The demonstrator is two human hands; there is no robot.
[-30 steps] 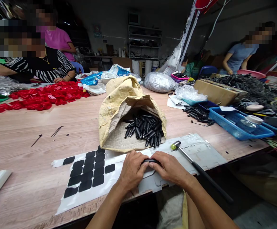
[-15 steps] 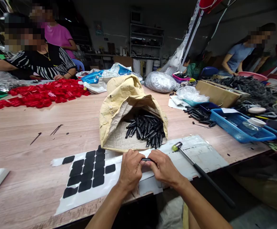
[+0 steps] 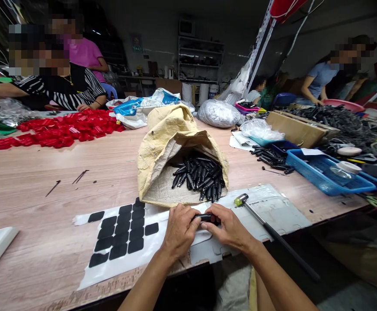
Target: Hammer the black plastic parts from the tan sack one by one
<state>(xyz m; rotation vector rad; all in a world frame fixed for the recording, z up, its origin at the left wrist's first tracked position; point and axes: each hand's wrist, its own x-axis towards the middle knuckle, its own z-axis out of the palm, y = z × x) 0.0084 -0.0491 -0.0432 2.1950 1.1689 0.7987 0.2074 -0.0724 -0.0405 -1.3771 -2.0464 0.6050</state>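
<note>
Between my two hands lies a slim black cylindrical piece (image 3: 203,217), held level just in front of the sack. My left hand (image 3: 181,229) is closed on its left end, and my right hand (image 3: 228,228) grips the right end with thumb and fingers. The yellow woven sack (image 3: 156,172) lies with its mouth towards me, and many similar black pieces (image 3: 201,175) spill inside it. Left of my hands, a white backing sheet (image 3: 113,268) carries rows of black rounded-square stickers (image 3: 118,252). What my fingertips cover on the piece is hidden.
A mallet (image 3: 266,226) with a green-yellow head lies at right, handle over the table edge. Beyond it stands a blue basket (image 3: 324,179). Red pieces (image 3: 68,129) are heaped at far left near a co-worker in stripes (image 3: 78,86). Another person (image 3: 321,82) bends at far right.
My right hand has shifted slightly right and its fingers have loosened, showing more of the black piece. My left hand stays closed on it. The view has moved a little.
</note>
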